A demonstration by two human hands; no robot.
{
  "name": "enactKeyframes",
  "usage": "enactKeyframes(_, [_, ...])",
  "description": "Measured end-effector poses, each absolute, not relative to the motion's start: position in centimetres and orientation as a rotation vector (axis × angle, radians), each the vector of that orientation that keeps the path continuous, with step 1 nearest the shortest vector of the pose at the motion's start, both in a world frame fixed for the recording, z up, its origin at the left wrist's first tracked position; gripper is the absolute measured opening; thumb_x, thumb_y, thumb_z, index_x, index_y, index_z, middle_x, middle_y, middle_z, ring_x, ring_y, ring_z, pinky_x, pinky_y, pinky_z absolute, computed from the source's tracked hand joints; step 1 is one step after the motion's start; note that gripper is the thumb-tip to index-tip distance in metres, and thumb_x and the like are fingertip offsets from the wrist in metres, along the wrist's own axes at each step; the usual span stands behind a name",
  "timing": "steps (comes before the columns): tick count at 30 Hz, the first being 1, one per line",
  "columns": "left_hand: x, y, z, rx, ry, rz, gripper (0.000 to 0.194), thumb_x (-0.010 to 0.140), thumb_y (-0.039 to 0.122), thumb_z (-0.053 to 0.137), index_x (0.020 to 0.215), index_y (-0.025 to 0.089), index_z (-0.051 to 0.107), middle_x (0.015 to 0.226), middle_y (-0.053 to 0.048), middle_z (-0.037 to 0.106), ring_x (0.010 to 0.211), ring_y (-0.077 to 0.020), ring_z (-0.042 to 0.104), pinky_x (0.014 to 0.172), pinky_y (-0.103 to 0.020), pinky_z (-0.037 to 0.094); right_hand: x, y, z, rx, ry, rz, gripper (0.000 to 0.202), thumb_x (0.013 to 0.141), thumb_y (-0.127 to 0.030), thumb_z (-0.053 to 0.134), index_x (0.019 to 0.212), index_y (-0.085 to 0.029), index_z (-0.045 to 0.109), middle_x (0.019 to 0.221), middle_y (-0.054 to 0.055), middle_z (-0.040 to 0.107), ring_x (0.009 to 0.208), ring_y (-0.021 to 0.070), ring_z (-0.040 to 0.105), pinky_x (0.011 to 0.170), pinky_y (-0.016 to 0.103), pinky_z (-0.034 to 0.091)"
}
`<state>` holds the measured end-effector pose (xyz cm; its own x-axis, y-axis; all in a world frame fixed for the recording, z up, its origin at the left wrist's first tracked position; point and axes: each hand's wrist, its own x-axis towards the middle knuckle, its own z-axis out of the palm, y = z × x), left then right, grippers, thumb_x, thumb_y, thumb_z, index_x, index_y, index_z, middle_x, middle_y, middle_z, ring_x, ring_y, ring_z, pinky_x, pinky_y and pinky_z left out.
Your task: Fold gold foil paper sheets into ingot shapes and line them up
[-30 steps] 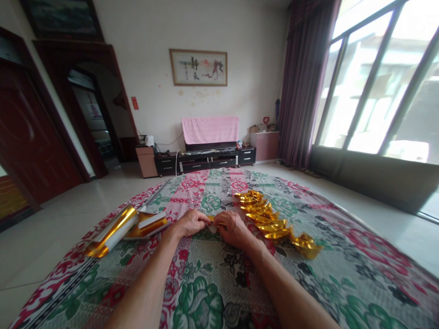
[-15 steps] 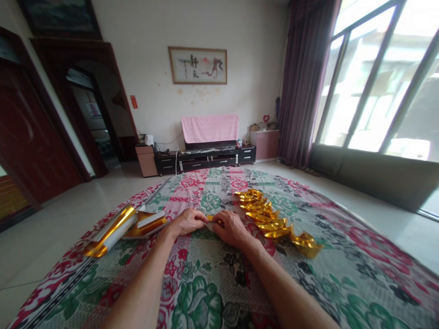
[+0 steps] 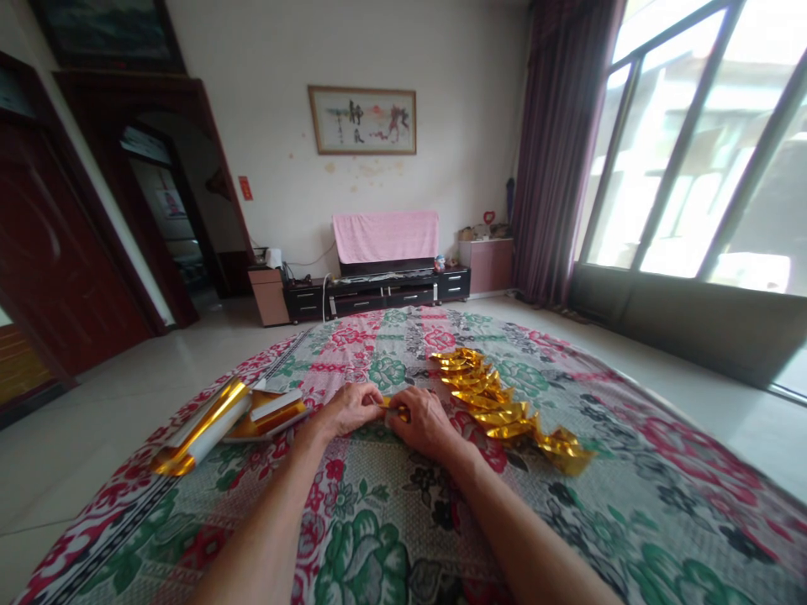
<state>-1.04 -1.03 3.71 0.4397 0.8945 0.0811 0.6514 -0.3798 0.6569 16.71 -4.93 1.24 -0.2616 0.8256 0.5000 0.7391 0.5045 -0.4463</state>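
Observation:
Between my hands is a small piece of gold foil paper (image 3: 392, 405), mostly hidden by the fingers. My left hand (image 3: 354, 408) pinches its left end, and my right hand (image 3: 424, 419) has its fingers curled round the right end. A row of folded gold foil pieces (image 3: 504, 412) lies on the flowered cloth to the right of my right hand. On the left, a roll of gold and white foil paper (image 3: 205, 427) rests beside a stack of gold and white sheets (image 3: 277, 408), which is nearer my left hand.
The round table wears a flowered cloth (image 3: 366, 555). Beyond it stand a low black cabinet (image 3: 359, 302) and a pink cloth (image 3: 386, 237) draped over something. A purple curtain (image 3: 548, 160) and windows are at the right, doors at the left.
My fingers have shifted slightly on the foil piece, and a gold strip now shows between them where a pale part showed before. The foil pieces on the table have stayed put.

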Motion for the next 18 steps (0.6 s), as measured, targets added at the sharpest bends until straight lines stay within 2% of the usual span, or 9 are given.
enactKeyframes(4, [-1.11, -0.83, 3.37, 2.131, 1.302, 0.577, 0.031, 0.066, 0.035, 0.057, 0.089, 0.015, 0.061, 0.055, 0.005, 0.049, 0.049, -0.0089, 0.042, 0.045, -0.019, 0.028, 16.70, -4.97, 1.25, -1.271, -2.061, 0.124, 0.010, 0.075, -0.023, 0.056, 0.080, -0.022, 0.065, 0.084, 0.003, 0.062, 0.078, 0.0157, 0.054, 0.074, 0.026, 0.036])
enactKeyframes(9, [-0.99, -0.78, 3.41, 2.226, 1.332, 0.529, 0.026, 0.067, 0.033, 0.054, 0.082, 0.016, 0.067, 0.062, 0.001, 0.059, 0.057, -0.0119, 0.050, 0.050, -0.020, 0.033, 16.75, -5.01, 1.30, -1.251, -2.078, 0.097, 0.016, 0.075, -0.024, 0.056, 0.088, -0.024, 0.065, 0.083, 0.002, 0.062, 0.078, 0.0156, 0.054, 0.073, 0.026, 0.036])
enactKeyframes(18, [-0.60, -1.04, 3.63, 2.283, 1.427, 0.498, 0.026, 0.066, 0.029, 0.052, 0.082, 0.018, 0.069, 0.064, 0.000, 0.063, 0.059, -0.0130, 0.055, 0.052, -0.020, 0.035, 16.71, -4.83, 0.94, -1.229, -2.080, 0.071, 0.010, 0.074, -0.022, 0.057, 0.080, -0.023, 0.064, 0.080, 0.002, 0.060, 0.076, 0.0147, 0.052, 0.072, 0.025, 0.036])
